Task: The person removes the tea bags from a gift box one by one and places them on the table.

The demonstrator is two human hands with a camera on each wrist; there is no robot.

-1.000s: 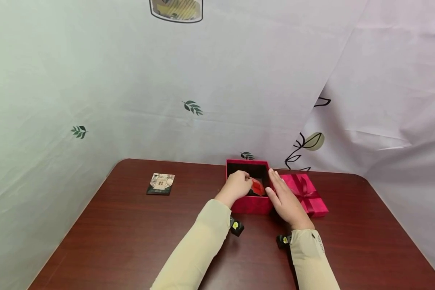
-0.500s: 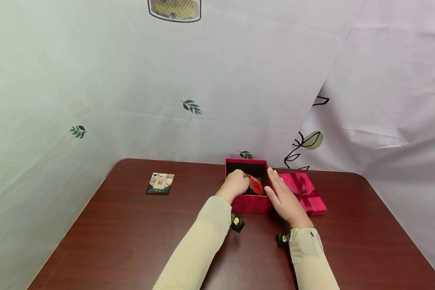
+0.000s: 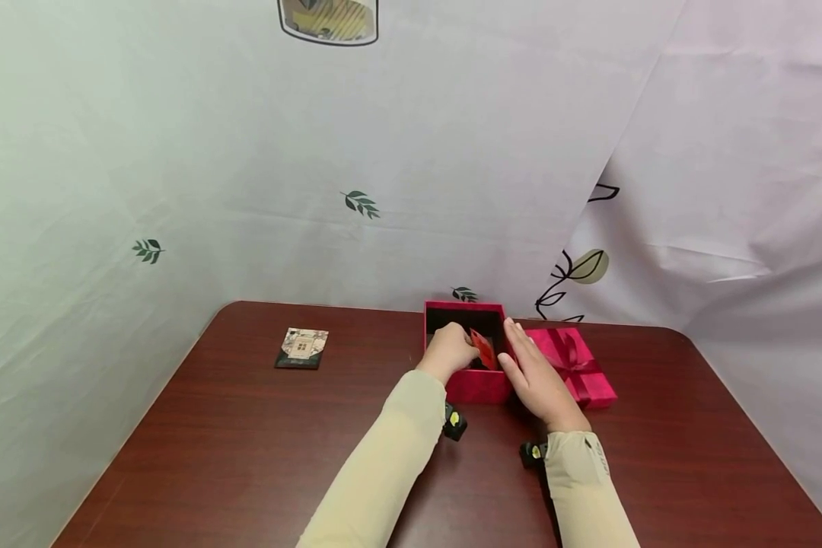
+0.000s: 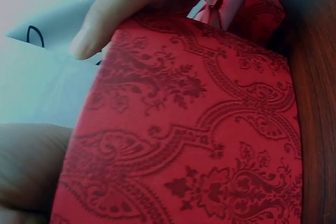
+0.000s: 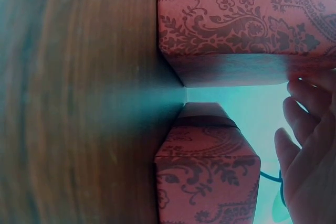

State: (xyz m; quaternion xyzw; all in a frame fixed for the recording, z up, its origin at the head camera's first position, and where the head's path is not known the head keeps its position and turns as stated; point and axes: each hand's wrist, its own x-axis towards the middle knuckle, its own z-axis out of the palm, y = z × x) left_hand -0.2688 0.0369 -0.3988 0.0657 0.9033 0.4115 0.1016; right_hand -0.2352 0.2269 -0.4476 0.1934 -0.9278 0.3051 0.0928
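My left hand (image 3: 448, 352) reaches over the front rim of a small red gift box (image 3: 479, 387), its fingers pinching the left edge of a flat red packet (image 3: 482, 350). That packet stands tilted inside the box's dark interior, its lower part hidden. Along the box's right wall lies my right hand (image 3: 538, 380), fingers straight and pointing away from me. In the right wrist view the fingertips of the right hand (image 5: 315, 140) touch the box's patterned side (image 5: 236, 19). The left wrist view shows mostly the box's front (image 4: 199, 119), with the packet hidden.
The box's lid (image 3: 592, 384), with a dark red ribbon bow, rests on the brown table (image 3: 246, 457) right of the box. A flat square printed packet (image 3: 303, 347) lies at the table's back left. A white cloth backdrop (image 3: 452, 152) hangs close behind.
The left hand has shifted slightly inside the box, and the red packet has gone from leaning low to standing steeper. The right hand stays against the box's side.
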